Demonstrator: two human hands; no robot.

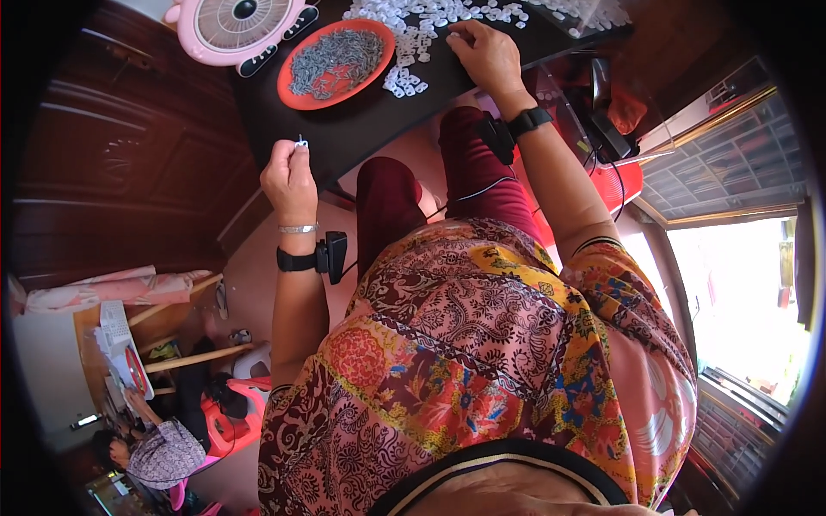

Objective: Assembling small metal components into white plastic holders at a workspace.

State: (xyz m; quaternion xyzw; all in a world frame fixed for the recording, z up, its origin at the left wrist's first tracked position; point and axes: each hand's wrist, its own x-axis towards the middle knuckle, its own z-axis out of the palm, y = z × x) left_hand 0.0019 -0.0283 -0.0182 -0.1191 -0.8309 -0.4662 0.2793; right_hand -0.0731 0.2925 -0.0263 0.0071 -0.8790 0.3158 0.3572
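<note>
Near the table's left edge, my left hand (290, 178) pinches a small white plastic piece (302, 144) between thumb and fingers. A thin metal pin sticks up from that piece. Over the table to the right, my right hand (489, 58) has its fingers curled together beside the loose white pieces; whatever they hold is too small to make out. Between the hands and farther back lies an orange-red plate (300, 102) heaped with thin grey metal nails or pins (337, 60). Several small white plastic pieces (411, 39) are spread to the right of the plate.
A pink fan (245, 30) stands at the far left of the black table (379, 120). To the right are a clear plastic box (654, 129) and a red stool (621, 185). Another person (168, 451) sits at the lower left, by a red chair (237, 421).
</note>
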